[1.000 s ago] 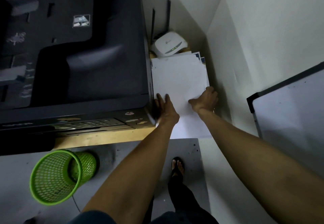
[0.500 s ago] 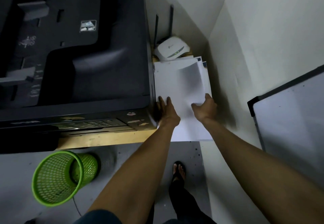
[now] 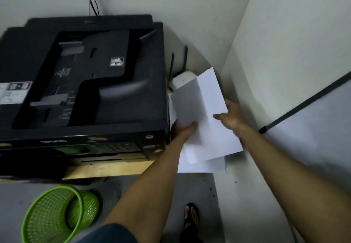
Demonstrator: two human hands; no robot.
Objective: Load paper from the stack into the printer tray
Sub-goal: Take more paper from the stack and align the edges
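Observation:
A bent bundle of white paper [image 3: 207, 113] is lifted off the stack [image 3: 205, 166] beside the printer. My left hand [image 3: 184, 128] grips the bundle's left edge, thumb on top. My right hand [image 3: 230, 115] grips its right edge. The paper curves upward in a fold along its middle. The black printer [image 3: 83, 83] fills the left of the view on a wooden surface [image 3: 106, 170]. Its front paper slot [image 3: 106, 160] shows below the control panel. The rest of the stack lies mostly hidden under the lifted sheets.
A white router [image 3: 180, 80] with two antennas sits behind the stack in the corner. White walls close in on the right. A framed whiteboard [image 3: 313, 128] leans at right. A green mesh bin [image 3: 57, 214] lies on the floor below. My sandalled foot [image 3: 191, 214] stands near.
Both hands have closed on a bundle of sheets and raised it off the stack, bending it. The view has tilted up, showing more of the printer and wall.

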